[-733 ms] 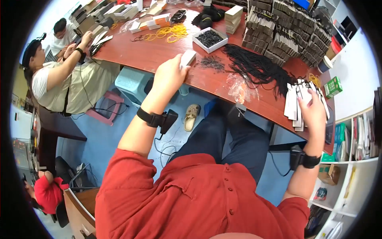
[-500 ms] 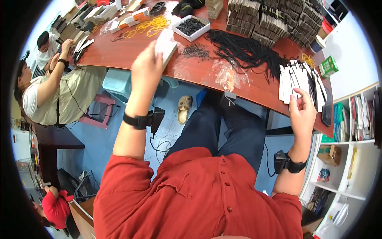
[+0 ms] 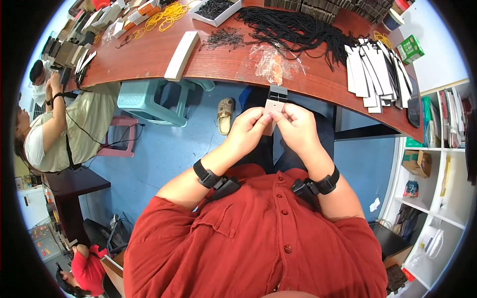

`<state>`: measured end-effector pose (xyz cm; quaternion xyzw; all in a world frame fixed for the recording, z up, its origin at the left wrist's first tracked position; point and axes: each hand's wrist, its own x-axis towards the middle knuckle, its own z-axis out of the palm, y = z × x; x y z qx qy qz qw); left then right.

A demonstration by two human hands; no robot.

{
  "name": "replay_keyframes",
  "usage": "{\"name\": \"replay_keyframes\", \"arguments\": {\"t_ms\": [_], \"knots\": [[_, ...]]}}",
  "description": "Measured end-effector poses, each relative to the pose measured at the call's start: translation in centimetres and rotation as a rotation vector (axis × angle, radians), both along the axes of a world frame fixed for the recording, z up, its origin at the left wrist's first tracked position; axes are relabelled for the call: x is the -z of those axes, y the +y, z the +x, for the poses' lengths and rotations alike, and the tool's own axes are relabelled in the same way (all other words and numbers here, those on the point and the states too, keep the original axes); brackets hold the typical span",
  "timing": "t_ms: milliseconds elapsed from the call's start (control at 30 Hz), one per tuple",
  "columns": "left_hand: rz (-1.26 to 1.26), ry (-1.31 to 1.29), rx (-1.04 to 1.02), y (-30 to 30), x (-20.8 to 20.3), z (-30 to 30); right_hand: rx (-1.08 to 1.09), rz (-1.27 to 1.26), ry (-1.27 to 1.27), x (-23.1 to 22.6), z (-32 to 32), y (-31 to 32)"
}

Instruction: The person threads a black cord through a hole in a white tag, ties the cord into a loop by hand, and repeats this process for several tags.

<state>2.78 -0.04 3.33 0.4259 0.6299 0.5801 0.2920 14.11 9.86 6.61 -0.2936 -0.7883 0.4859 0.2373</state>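
In front of the table's near edge, my left hand [image 3: 250, 128] and my right hand [image 3: 298, 130] pinch a pale card tag [image 3: 273, 106] with a small hole near its top end. The tag's lower part is partly covered by my fingers. Just above it, a small grey metal fixture [image 3: 278, 91] sits at the table edge; whether the tag touches it I cannot tell. A white stack of long cards [image 3: 181, 57] lies to the left, its near end at the table edge. White tags with black cords [image 3: 370, 74] are spread at the right.
Black cords [image 3: 298, 31] lie across the table beside small dark pieces [image 3: 223, 38] and crumpled clear plastic [image 3: 271, 62]. A white box [image 3: 216, 19] holds more black pieces. Below are a teal stool [image 3: 144, 102] and a clog [image 3: 225, 115]. Co-workers sit at the left.
My left hand has left the white card stack and moved right and nearer to me. My right hand has come in from the right. Both now hold the tag, and the view has shifted.
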Motion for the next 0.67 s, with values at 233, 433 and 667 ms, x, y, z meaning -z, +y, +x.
{"name": "replay_keyframes", "arguments": {"t_ms": [233,433,667], "knots": [[-0.004,0.075,0.066,0.9,-0.7,-0.5,0.063,0.022,0.015,-0.8,-0.3,-0.1],[0.046,0.095,0.014,1.1,0.1,0.0,0.05,-0.035,-0.036,-1.0,-0.1,0.3],[-0.086,0.253,0.017,1.9,-1.3,-1.2,0.156,0.145,-0.088,-3.3,0.1,2.7]]}}
